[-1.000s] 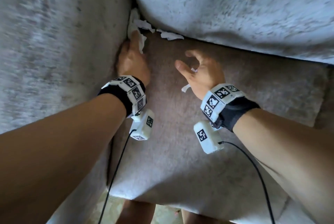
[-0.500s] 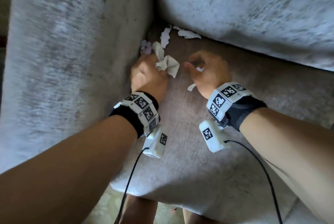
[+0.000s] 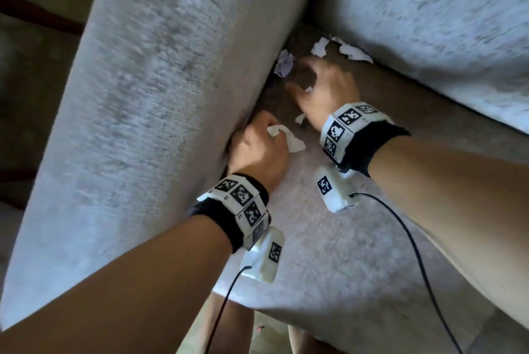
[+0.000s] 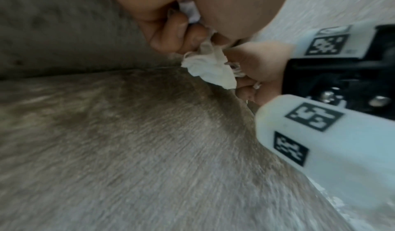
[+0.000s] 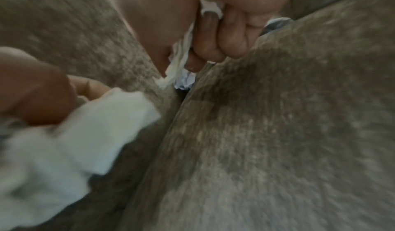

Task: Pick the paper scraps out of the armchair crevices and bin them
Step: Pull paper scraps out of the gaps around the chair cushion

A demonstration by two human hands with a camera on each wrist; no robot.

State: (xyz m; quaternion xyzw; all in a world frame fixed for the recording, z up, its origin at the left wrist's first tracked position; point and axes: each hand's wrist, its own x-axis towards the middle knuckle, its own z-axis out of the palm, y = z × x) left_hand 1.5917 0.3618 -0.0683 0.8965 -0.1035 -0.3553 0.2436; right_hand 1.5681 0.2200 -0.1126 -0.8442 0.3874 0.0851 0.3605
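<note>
My left hand (image 3: 264, 136) sits on the seat beside the armrest and grips a crumpled white paper scrap (image 3: 287, 140). The left wrist view shows the fingers (image 4: 177, 32) curled round that scrap (image 4: 210, 67). My right hand (image 3: 307, 80) reaches toward the corner crevice, its lower fingers (image 5: 213, 37) curled on a thin white paper strip (image 5: 180, 57). A crumpled scrap (image 3: 284, 63) is wedged in the armrest crevice just ahead of the right hand, also visible as a crumpled scrap (image 5: 184, 82) from the right wrist. Two more scraps (image 3: 353, 52) lie along the backrest crevice.
The grey armrest (image 3: 160, 102) rises on the left and the backrest cushion (image 3: 429, 16) stands behind. The seat cushion (image 3: 329, 253) spreads under both wrists. Floor (image 3: 34, 73) shows left of the armrest. No bin is in view.
My left hand has drawn back along the armrest toward the seat front with its scrap. My right hand has moved forward and left toward the corner crevice.
</note>
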